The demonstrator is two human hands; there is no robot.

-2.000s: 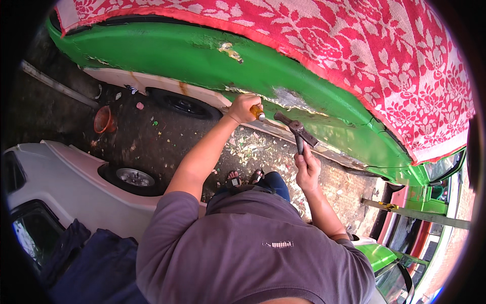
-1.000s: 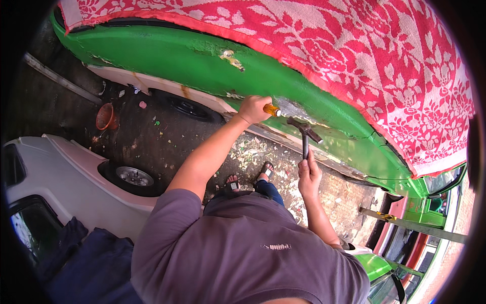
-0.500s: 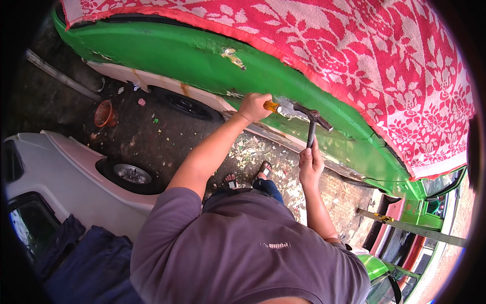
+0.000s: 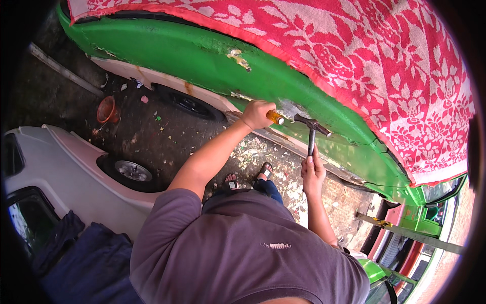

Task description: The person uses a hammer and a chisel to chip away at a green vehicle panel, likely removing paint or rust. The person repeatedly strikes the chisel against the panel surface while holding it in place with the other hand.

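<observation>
My left hand (image 4: 258,114) is closed round a tool with an amber handle (image 4: 275,117). Its blade or tip is hidden behind the fist, so its exact kind does not show. The fist is against the side of a green car body (image 4: 177,57), left of a bare, scraped patch (image 4: 292,108). Gripped low on its shaft, a hammer (image 4: 312,133) stands upright in my right hand (image 4: 314,172). The hammer's dark head is level with the butt of the amber handle, with a small gap between them.
A red and white floral cloth (image 4: 354,55) covers the car's top. Behind me on the left stands a pale car (image 4: 76,167) with dark blue cloth (image 4: 91,258) over it. An orange pot (image 4: 106,110) and paint flakes (image 4: 253,152) lie on the ground. A metal bar (image 4: 410,233) is at right.
Both hands have come slightly toward me with the hammer and the amber-handled tool. More of the scraped patch shows. The gap between hammer head and handle is about the same.
</observation>
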